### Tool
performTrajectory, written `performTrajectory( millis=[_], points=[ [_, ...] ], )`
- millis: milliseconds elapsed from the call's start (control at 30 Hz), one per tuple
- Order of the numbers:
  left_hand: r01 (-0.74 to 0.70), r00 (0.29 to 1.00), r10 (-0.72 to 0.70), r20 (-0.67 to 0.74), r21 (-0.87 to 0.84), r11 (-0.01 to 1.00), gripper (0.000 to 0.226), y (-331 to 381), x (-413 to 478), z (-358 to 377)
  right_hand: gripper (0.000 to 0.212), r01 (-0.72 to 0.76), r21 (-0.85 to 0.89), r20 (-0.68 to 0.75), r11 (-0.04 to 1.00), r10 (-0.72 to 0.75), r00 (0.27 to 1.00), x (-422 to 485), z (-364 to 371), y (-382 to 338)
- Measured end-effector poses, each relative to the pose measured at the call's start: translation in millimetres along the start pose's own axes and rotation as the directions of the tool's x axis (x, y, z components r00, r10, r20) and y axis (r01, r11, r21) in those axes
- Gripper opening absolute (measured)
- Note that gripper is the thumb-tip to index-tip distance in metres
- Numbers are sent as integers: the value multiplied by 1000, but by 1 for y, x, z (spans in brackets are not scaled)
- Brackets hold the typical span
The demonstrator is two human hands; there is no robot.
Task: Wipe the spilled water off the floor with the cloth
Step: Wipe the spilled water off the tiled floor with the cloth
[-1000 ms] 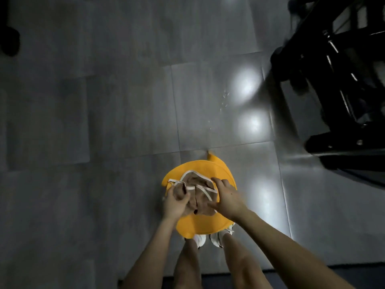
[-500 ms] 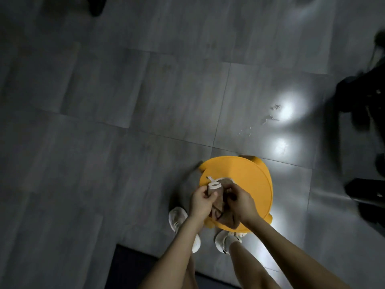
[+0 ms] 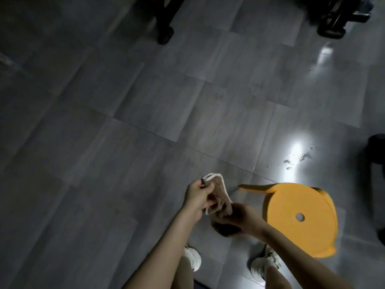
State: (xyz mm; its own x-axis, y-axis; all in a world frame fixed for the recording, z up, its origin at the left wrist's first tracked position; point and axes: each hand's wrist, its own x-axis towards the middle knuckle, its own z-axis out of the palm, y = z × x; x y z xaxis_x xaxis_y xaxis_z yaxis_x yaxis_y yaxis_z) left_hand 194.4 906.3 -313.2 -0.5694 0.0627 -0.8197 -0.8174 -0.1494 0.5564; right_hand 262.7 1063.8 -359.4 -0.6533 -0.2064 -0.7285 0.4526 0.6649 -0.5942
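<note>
The cloth — a brownish rag with a pale, whitish edging — hung bunched in the air between both hands, off the floor and just to the left of the orange stool. The left hand had its fingers clenched around the upper end, where a loop of the pale trim stuck out above the fist. The right hand was curled around the lower, darker bulk of the fabric, grasping it from the stool's side; motion blur softened that hand, so the exact set of each finger could not be told. The stool stood on the grey tiled floor, its round seat facing the camera with a small hole near the middle and one leg showing toward the cloth. Beyond the stool, further from the person, the spilled water lay as a scatter of small glinting drops and patches beside a bright reflection of a lamp, well apart from the cloth. Nearer than the stool, at the bottom of the view, two pale shoes stood on the tiles beneath the bare forearms — one under each arm. Far beyond the stool, along the top edge, dark wheeled frames rested on the floor, and another dark shape sat at the right edge, too dim to make out.
</note>
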Motion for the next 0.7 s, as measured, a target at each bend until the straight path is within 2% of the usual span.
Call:
performTrajectory(
  millis=[33,67,200,267,367,433,700],
  points=[
    [-7,1000,7,9,10,1000,17,13,1,-21,28,-10,-50,2,999,10,1000,9,11,-17],
    [-11,1000,10,14,25,1000,21,24,2,-41,22,-29,-74,-8,997,28,1000,18,20,-32],
    [-51,998,53,-28,75,996,20,69,6,-118,25,-71,-17,-168,997,67,984,51,39,-96],
    [-52,996,60,-67,114,992,22,88,13,-152,21,-63,177,-228,982,103,968,61,42,-126],
    [-79,989,100,-106,192,978,18,117,31,-196,17,-24,467,-219,884,142,965,80,42,-167],
    [-94,988,121,-95,248,964,6,137,45,-218,18,-11,536,-214,844,149,966,101,45,-185],
    [-173,985,161,70,537,826,11,239,118,-303,10,-5,755,-222,656,263,939,203,61,-279]
  ],
)
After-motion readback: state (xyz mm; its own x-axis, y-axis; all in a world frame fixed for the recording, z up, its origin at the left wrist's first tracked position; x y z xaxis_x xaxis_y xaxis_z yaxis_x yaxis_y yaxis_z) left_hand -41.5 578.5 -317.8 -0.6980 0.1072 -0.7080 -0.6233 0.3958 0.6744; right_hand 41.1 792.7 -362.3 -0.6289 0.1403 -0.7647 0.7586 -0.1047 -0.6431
